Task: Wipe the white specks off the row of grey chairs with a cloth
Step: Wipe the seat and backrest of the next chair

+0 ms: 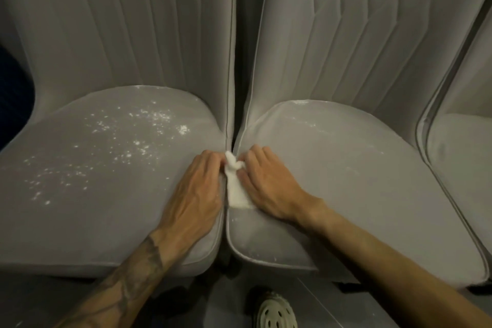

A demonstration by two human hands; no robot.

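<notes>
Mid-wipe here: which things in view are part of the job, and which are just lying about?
Job: white cloth between left hand and right hand; white specks on left chair seat; middle chair seat, faintly dusted; third chair.
Not the job: shoe on the floor.

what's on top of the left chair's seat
White specks lie scattered over the left seat. The left hand rests on its right edge, beside the cloth. Any specks under that hand and forearm are covered.
</notes>
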